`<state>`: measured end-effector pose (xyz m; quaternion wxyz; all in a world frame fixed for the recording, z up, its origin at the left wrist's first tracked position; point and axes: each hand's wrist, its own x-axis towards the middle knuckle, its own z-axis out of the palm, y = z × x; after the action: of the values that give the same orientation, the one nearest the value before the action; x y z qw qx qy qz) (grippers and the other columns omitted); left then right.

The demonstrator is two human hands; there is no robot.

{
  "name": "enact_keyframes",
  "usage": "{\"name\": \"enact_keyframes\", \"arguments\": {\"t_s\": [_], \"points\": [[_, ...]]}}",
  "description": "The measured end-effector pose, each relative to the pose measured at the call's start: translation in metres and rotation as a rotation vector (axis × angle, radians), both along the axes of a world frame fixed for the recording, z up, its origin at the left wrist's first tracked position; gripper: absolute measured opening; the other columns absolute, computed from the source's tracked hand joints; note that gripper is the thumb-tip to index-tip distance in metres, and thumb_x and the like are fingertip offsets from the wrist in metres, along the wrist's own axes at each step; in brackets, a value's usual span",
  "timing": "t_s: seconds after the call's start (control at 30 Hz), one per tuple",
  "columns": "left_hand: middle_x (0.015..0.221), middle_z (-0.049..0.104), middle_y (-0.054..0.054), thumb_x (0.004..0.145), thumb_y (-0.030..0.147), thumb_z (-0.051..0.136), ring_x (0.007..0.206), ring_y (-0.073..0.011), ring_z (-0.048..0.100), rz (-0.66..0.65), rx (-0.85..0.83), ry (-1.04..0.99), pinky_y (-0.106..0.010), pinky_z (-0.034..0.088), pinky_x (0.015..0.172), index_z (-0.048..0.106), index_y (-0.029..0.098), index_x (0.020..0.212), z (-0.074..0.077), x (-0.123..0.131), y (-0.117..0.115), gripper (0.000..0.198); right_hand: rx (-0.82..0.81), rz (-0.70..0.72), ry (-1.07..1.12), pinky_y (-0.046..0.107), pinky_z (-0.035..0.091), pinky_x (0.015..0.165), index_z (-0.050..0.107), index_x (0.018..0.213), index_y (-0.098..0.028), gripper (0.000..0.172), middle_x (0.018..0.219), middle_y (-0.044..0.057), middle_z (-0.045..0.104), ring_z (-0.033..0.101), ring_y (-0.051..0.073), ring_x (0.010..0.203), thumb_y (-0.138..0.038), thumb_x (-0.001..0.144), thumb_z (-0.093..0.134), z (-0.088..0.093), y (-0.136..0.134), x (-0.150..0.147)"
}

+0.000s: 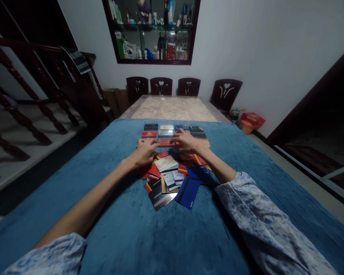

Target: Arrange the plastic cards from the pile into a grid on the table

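Observation:
Between my two hands lies a red card (165, 142), in the nearest of the rows of cards laid on the blue cloth. My left hand (145, 151) is at its left edge, palm down and fingers forward, covering the card beside it. From the right, my right hand (185, 141) reaches over the rows with fingers bent and apart, its fingertips touching around the red card's right end. Just nearer to me is a loose heap of overlapping cards, with a cream card (166, 163), a blue card (187, 193) and a dark card (159, 198).
A blue cloth (126, 229) covers the near part of the long table; its far stone-patterned top (174, 107) is bare. Dark chairs (161, 87) stand at the far end. A wooden railing (37, 99) runs along the left, and a red bag (251, 120) sits on the floor at right.

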<state>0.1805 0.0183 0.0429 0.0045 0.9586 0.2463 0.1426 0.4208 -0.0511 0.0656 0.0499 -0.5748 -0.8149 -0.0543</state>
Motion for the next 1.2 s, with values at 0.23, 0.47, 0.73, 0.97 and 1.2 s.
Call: {"name": "enact_keyframes", "arguments": {"t_s": [0.23, 0.47, 0.73, 0.97, 1.2], "points": [[0.123, 0.064, -0.013, 0.093, 0.018, 0.051, 0.118, -0.0284, 0.055, -0.09, -0.001, -0.032, -0.052, 0.035, 0.102, 0.069, 0.017, 0.107, 0.0, -0.005, -0.017, 0.023, 0.111, 0.196, 0.187, 0.045, 0.038, 0.095, 0.076, 0.11, -0.02, 0.029, 0.108, 0.01, 0.073, 0.049, 0.029, 0.106, -0.019, 0.084, 0.063, -0.028, -0.013, 0.004], [0.109, 0.067, -0.011, 0.09, 0.016, 0.052, 0.108, -0.0262, 0.057, -0.121, -0.042, 0.082, -0.047, 0.037, 0.098, 0.071, 0.016, 0.096, 0.011, -0.005, -0.03, 0.02, 0.047, 0.273, 0.252, 0.043, 0.04, 0.091, 0.076, 0.113, -0.021, 0.029, 0.112, 0.01, 0.073, 0.049, 0.026, 0.102, -0.024, 0.086, 0.067, -0.033, -0.024, 0.001], [0.093, 0.064, -0.008, 0.09, 0.022, 0.051, 0.089, -0.0219, 0.055, -0.164, -0.104, 0.224, -0.044, 0.037, 0.09, 0.065, 0.015, 0.074, 0.026, -0.003, -0.051, 0.023, -0.002, 0.288, 0.21, 0.041, 0.04, 0.088, 0.075, 0.114, -0.023, 0.027, 0.119, 0.009, 0.073, 0.052, 0.024, 0.098, -0.029, 0.089, 0.067, -0.037, -0.03, -0.012], [0.086, 0.063, -0.007, 0.089, 0.026, 0.055, 0.081, -0.0193, 0.055, -0.178, -0.126, 0.245, -0.036, 0.041, 0.081, 0.063, 0.016, 0.069, 0.024, -0.002, -0.052, 0.024, -0.089, 0.256, 0.212, 0.043, 0.039, 0.09, 0.074, 0.114, -0.022, 0.032, 0.121, 0.009, 0.072, 0.052, 0.026, 0.102, -0.026, 0.083, 0.069, -0.032, -0.035, -0.018], [0.087, 0.062, -0.007, 0.086, 0.031, 0.061, 0.079, -0.0188, 0.055, -0.137, -0.166, 0.259, -0.031, 0.041, 0.071, 0.062, 0.016, 0.068, 0.025, 0.0, -0.053, 0.022, -0.099, 0.247, 0.198, 0.041, 0.037, 0.089, 0.074, 0.113, -0.022, 0.029, 0.119, 0.009, 0.071, 0.051, 0.024, 0.097, -0.026, 0.085, 0.068, -0.031, -0.035, -0.018]]}}
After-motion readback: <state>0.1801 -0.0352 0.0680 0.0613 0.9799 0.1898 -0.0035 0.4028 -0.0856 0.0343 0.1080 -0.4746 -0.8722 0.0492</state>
